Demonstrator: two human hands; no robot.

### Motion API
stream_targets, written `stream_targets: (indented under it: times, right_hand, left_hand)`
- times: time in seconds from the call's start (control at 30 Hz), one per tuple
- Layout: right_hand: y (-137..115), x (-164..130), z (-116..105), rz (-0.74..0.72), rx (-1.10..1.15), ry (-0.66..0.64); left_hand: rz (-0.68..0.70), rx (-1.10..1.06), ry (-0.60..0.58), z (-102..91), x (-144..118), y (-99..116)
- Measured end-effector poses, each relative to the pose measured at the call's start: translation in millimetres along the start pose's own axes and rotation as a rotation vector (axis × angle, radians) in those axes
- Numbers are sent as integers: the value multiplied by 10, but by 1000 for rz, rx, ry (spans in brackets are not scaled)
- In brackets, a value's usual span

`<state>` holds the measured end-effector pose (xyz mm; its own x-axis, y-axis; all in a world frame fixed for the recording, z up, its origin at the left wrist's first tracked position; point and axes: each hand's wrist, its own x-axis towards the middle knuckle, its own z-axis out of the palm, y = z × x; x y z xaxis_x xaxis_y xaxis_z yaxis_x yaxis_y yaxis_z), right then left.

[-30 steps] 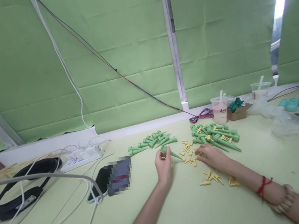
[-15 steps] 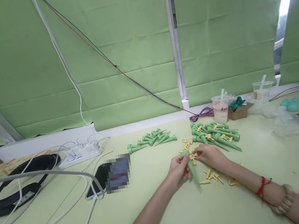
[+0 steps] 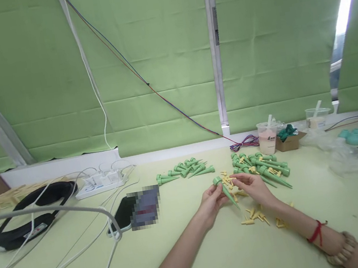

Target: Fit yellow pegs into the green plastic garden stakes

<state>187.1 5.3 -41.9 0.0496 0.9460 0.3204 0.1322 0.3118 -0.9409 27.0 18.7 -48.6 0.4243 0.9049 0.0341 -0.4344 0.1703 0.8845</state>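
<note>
My left hand point(image 3: 212, 199) holds the green spike point(image 3: 226, 190) tight in mid frame. My right hand point(image 3: 253, 187) pinches a small yellow piece point(image 3: 232, 181); I line it up slowly.

Bright, even daylight filtered through green blinds point(image 3: 154, 65), blown-out glare in gap at upper right, soft faint shadows on table point(image 3: 218, 254), wide-angle bending at edges, 1 pixelated patch beside phone point(image 3: 120, 215), sharp centre.

Left hand point(image 3: 212, 201) pinching, right hand point(image 3: 253, 187) (cupped) beside
</note>
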Motion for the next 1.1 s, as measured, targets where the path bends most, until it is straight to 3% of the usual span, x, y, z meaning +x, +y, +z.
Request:
stream_targets:
  times: [0.23,0.43,0.87,1.1]
  right_hand:
    - [-2,1,-8,-36,-11,60]
    - [-51,-47,15,-114,-72,41]
    - [-76,15,-61,38,149,150]
    - [-54,95,-135,131,176,206]
  left_hand:
    - [-64,-93,112,-11,24,18]
    - [-87,-106,67,-13,16,53]
    - [-108,-14,123,-26,72,23]
    - [-100,27,138,-56,70,153]
